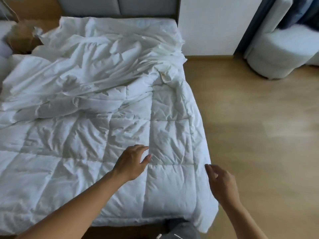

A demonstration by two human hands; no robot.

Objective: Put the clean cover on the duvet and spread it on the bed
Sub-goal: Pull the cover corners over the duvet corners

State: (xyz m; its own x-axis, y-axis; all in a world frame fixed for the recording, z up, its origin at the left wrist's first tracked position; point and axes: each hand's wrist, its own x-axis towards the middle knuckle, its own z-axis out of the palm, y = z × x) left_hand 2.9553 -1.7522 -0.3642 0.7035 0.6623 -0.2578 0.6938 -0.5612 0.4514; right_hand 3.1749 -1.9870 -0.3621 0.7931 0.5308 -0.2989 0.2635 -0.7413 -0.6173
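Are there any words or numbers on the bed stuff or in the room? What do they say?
No words, numbers or signs can be read anywhere in this picture.
Small yellowish tag on the duvet: too blurred to tell whether anything is printed on it.

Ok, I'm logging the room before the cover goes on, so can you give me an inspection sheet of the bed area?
Surface: bed with grey headboard, fully covered by bedding.
Job's things: quilted duvet spread bare on the near half; crumpled cover lying over the far half, not yet on.
Clutter: brown bag at far left, blurred.
Hands: left hand open over the duvet; right hand open at the duvet's right edge; neither grips.
Cables: nothing seen.
Surroundings: wooden floor, white stool, dark curtain.
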